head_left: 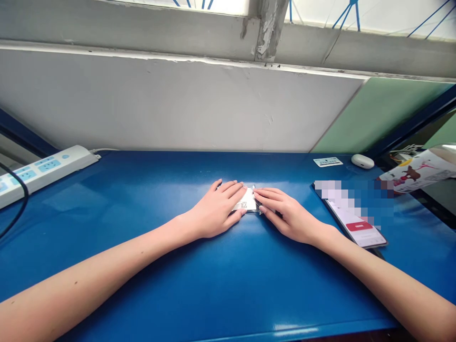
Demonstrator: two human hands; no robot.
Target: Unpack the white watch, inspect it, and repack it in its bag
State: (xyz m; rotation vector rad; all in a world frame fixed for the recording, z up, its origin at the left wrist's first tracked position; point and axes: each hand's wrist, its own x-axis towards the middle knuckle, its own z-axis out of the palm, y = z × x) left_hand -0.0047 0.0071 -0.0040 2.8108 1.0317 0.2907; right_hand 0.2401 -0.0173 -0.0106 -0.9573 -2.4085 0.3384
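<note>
A small clear plastic packet with a white printed label (250, 201) lies on the blue table (228, 285). Across its left part rests my left hand (221, 209), palm down with the fingers stretched out flat, covering much of it. At the packet's right end, my right hand (289, 212) has its fingertips and thumb closed on the edge. What is inside the packet I cannot make out, since both hands hide parts of it.
A white power strip (50, 172) with a black cable stands at the left. To the right lie a phone (351, 218) with its screen lit, a small card (327, 162), a white earbud case (362, 161) and a printed packet (420, 171). A wall (178, 104) rises behind the table.
</note>
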